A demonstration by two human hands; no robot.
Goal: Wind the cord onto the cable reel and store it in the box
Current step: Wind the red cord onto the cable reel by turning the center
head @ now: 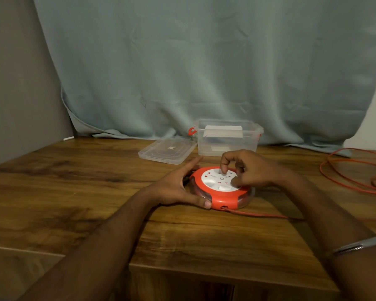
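Wood-grain table (74, 192) runs across the scene, with a pale blue-grey curtain (204, 61) hanging behind it down to the far edge.

On the right hand (245, 170), the fingers are curled: the forefinger tip presses down on the white face of the cable reel (220, 189), and the thumb seems to rest on that same face nearer the right side. Whether anything is pinched between them is hard to make out. The left hand (178, 187) holds the reel's left side, thumb pressed against the near rim and the straight fingers lying along the far side.

That reel lies flat near the middle of the table, round, with an orange shell, a white socket plate on top bearing small red and dark marks, and a clear band around its side. From a hole in its near edge an orange cord (356, 170) runs right along the table, then lies in loose loops at the far right, cut off by the picture's edge.

Beyond the reel stands a clear plastic box (228, 140), open, with an orange clip on its left end; something white shows through its wall, unclear what. Its clear lid (167, 149) lies flat just left of it. A silver bracelet (356, 246) circles the right forearm.
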